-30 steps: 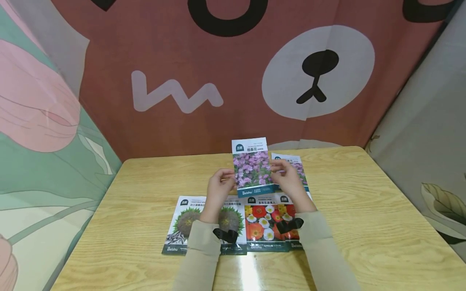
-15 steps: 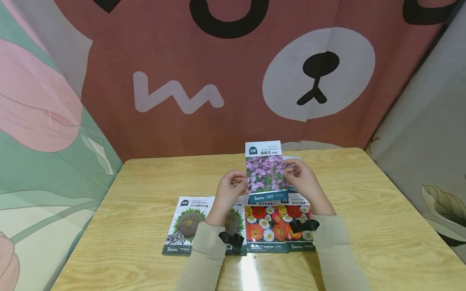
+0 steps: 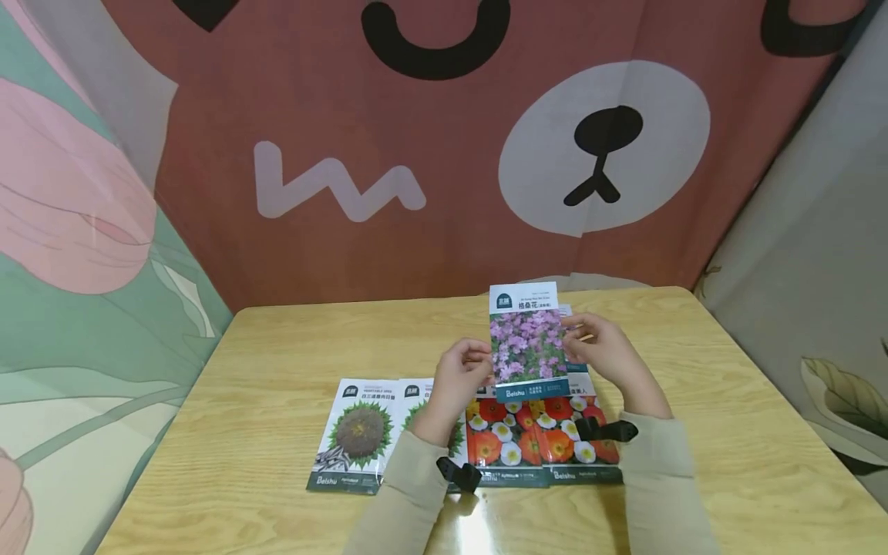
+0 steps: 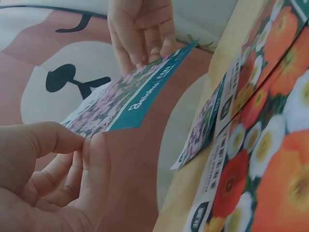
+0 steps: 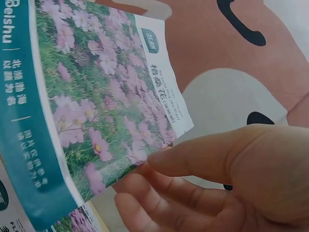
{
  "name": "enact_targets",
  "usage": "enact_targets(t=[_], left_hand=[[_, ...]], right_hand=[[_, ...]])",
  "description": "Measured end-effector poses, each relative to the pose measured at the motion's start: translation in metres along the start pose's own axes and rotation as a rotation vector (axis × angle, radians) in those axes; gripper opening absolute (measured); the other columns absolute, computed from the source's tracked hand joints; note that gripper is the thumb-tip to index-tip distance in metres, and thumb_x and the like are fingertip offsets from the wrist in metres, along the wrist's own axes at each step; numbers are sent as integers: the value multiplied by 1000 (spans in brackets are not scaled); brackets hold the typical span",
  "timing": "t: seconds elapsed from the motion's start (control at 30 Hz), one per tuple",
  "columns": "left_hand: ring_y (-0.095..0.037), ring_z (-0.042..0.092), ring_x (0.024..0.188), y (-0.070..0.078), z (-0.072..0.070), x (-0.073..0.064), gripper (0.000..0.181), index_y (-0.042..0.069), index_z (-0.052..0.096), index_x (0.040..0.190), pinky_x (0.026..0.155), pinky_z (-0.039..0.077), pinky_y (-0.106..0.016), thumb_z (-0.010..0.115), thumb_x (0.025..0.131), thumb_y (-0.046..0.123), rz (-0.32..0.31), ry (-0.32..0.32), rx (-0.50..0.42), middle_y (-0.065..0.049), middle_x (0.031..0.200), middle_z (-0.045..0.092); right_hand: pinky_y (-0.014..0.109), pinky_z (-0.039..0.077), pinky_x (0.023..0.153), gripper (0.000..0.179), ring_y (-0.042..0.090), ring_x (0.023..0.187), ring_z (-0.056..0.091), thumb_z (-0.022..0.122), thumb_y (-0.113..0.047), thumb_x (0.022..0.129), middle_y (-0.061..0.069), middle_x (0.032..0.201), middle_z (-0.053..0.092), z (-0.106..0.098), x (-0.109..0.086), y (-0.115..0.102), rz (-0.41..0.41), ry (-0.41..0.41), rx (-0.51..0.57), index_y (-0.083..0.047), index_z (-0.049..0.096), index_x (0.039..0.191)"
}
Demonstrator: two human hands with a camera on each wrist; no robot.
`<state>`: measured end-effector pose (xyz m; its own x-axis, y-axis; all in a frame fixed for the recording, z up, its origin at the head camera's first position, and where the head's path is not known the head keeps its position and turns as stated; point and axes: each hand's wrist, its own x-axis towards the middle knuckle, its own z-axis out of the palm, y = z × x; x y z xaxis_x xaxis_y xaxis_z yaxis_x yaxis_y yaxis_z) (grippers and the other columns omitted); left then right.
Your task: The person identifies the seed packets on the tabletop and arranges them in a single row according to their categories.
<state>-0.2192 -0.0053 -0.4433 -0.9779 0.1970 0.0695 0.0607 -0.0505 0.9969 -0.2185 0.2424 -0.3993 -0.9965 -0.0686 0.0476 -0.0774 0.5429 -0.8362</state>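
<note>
A seed packet printed with pink-purple flowers [image 3: 529,343] is held up above the table, its front facing the head camera. My left hand [image 3: 461,385] pinches its left edge between thumb and fingers, as the left wrist view also shows. On the opposite edge, my right hand [image 5: 207,179] pinches it with the thumb on the printed face. Behind it, a second pink-flower packet [image 4: 200,128] lies on the table, mostly covered in the head view. Nearer to me are two poppy packets [image 3: 509,447], partly overlapping, below the held one.
Two sunflower packets lie left of the poppy ones; the outer sunflower packet [image 3: 361,435] is in full view, the other partly behind my left arm. They rest on a wooden table [image 3: 243,432]. A cloth backdrop with a bear print [image 3: 388,254] hangs behind the table.
Both hands have moved right and slightly nearer to me with the pink-flower seed packet between them. The second pink-flower packet is now more covered, and more of the left sunflower packet shows.
</note>
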Motion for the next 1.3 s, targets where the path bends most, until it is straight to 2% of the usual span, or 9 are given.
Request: enact_targets(t=[0.2,0.43,0.57,0.67,0.8,1.0,1.3], left_hand=[[-12,62,74,-6,11,-2,23,-8,62,114,73,61,-31,58,91,-9,-13,-27,-65,-13,98,64],[-13,62,75,-14,25,-10,20,-6,62,114,74,61,-31,58,94,-7,-48,-66,-105,-12,98,63],[-14,63,74,-18,35,-12,21,-6,63,114,74,62,-35,59,93,-6,-65,-74,-124,-10,96,63],[-16,64,75,-21,41,-14,20,-4,63,114,76,62,-37,60,94,-4,-87,-104,-142,-9,97,62],[-16,64,79,-22,48,-16,19,-2,62,115,77,61,-34,60,97,-1,-117,-141,-154,-9,99,61],[-14,63,78,-24,54,-18,19,-1,63,115,76,61,-32,59,97,0,-147,-151,-174,-8,100,61],[-17,65,73,-28,67,-22,17,1,64,110,73,61,-35,61,94,-2,-184,-149,-181,-7,97,62]], right_hand=[[48,59,85,39,35,100,65,59,-12,103,26,115,60,-8,-2,6,33,-8,14,4,53,138],[46,60,85,40,31,101,65,59,-8,102,22,112,59,-16,-6,12,69,6,41,3,52,139],[41,61,83,42,32,102,65,59,-7,102,24,114,58,-21,-8,16,75,28,23,4,49,141],[36,61,80,42,31,101,64,58,-8,103,25,115,58,-26,-9,19,84,56,7,5,49,141],[35,61,79,41,27,99,64,57,-8,103,25,115,58,-31,-10,21,91,71,4,6,49,141],[33,61,77,40,25,93,65,56,-7,103,26,112,58,-36,-11,21,102,61,-27,8,49,140],[40,61,77,41,24,85,64,53,-2,103,28,109,55,-40,-12,30,159,-1,-80,12,44,140]])
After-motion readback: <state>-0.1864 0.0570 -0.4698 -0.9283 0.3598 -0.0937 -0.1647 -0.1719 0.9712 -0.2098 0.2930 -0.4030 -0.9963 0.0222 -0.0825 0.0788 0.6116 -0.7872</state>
